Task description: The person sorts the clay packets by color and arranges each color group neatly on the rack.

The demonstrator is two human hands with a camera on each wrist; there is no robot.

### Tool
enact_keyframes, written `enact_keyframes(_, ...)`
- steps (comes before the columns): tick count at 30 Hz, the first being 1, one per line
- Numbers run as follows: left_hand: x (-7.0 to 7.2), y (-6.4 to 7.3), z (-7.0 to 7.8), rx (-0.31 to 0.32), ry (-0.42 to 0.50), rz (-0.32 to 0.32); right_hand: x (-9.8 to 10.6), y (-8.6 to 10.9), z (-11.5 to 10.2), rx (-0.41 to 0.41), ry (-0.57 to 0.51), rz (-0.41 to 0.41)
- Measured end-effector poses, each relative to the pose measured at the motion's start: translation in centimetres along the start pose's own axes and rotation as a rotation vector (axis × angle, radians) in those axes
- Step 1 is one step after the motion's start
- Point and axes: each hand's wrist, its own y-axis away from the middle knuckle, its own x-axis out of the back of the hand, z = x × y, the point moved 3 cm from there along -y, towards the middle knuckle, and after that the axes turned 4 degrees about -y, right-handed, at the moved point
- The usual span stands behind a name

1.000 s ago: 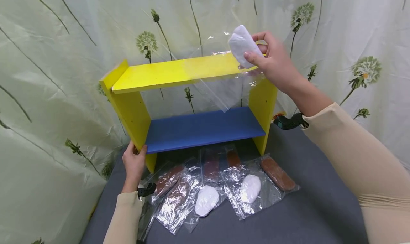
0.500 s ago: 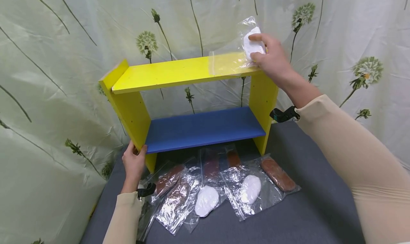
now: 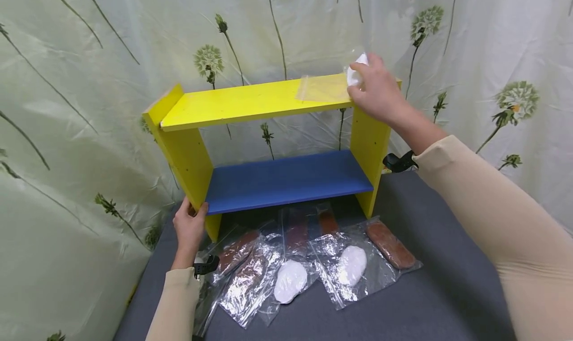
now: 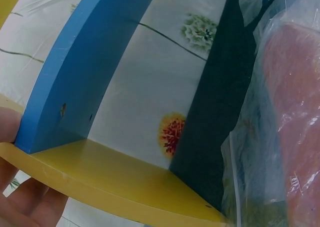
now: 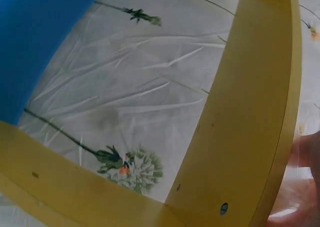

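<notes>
A small yellow shelf unit [image 3: 250, 101] with a blue lower shelf [image 3: 286, 179] stands on the dark cloth. My left hand [image 3: 188, 229] grips the edge of its left side panel, by the blue shelf; in the left wrist view, the fingers [image 4: 40, 199] lie under the yellow panel. At the right end of the top board, my right hand [image 3: 378, 89] holds a white lump [image 3: 357, 71] in a clear zip bag [image 3: 324, 88], thumb and fingers around it. The bag's zip end lies flat on the yellow board. In the right wrist view the fingers [image 5: 305, 182] show only partly.
In front of the unit, several clear zip bags lie overlapping, with white lumps [image 3: 351, 265] and brown slabs [image 3: 390, 244] inside. The dark grey cloth [image 3: 429, 301] extends to the right. A flower-patterned curtain [image 3: 112, 147] hangs behind and on the left.
My right hand has brought the bagged white lump right and down onto the top board's right end, the bag's loose end settling flat. The left hand keeps its grip on the side panel.
</notes>
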Motion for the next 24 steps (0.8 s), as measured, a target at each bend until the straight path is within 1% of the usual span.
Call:
enact_keyframes(5, 0.05, -0.02, -0.09, -0.006, 0.006, -0.008, -0.09, 0.28, 0.09, 0.048, 0.065, -0.071)
enact_keyframes(9, 0.10, 0.09, -0.20, -0.011, 0.006, -0.014, -0.30, 0.42, -0.03, 0.119, 0.139, -0.118)
enact_keyframes(12, 0.07, 0.10, -0.07, -0.015, 0.008, -0.018, -0.28, 0.58, -0.01, 0.162, 0.179, -0.137)
enact_keyframes(19, 0.13, 0.04, 0.03, -0.021, 0.015, -0.015, -0.04, 0.81, 0.31, 0.155, 0.167, -0.196)
enact_keyframes(21, 0.17, 0.13, -0.09, -0.017, 0.013, -0.014, 0.04, 0.84, 0.23, 0.153, 0.142, -0.199)
enact_keyframes(24, 0.24, 0.31, -0.25, -0.016, 0.006, -0.015, 0.33, 1.00, 0.00, 0.141, 0.088, -0.183)
